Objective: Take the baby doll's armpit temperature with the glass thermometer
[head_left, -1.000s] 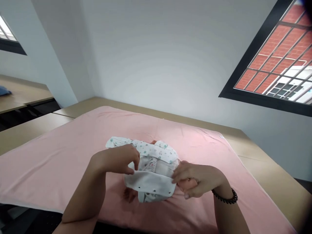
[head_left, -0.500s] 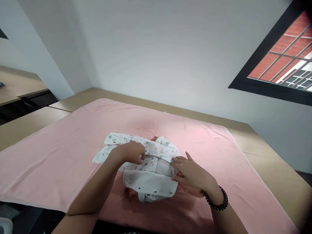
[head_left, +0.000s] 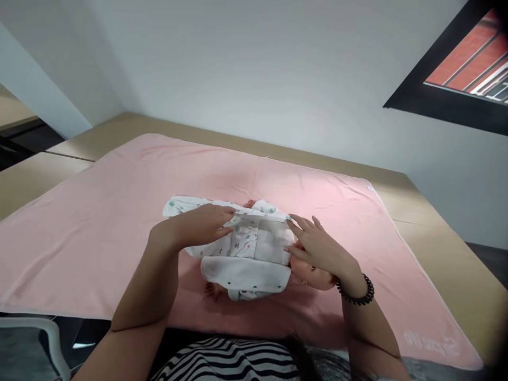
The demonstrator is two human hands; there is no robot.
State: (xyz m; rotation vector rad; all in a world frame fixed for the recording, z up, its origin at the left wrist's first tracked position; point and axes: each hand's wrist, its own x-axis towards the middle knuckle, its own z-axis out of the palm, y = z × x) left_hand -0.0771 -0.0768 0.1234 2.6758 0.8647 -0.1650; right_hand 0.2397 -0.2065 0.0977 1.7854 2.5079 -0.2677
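A doll [head_left: 311, 272] lies on the pink blanket [head_left: 127, 198], its head at the right. White printed clothing [head_left: 244, 275] is on its body, the near flap folded down towards me. My left hand [head_left: 206, 225] is at the far flap's edge, thumb and fingers apart. At the other end of that edge, my right hand [head_left: 311, 241] touches the cloth beside the doll's head with fingertips, its other fingers spread. The far flap stands partly raised between both hands. Whether the left fingertips pinch the cloth is hard to see.
Wooden tables [head_left: 428, 235] lie under and around the blanket. Behind them rises a white wall [head_left: 254, 74], with a dark-framed window [head_left: 428, 90] at the upper right. A chair's pale frame [head_left: 53, 338] shows at the lower left.
The far flap has been lifted from the doll's front, exposing more of its chest. Both hands have moved to its edge, and the left fingers have straightened. The camera view has shifted.
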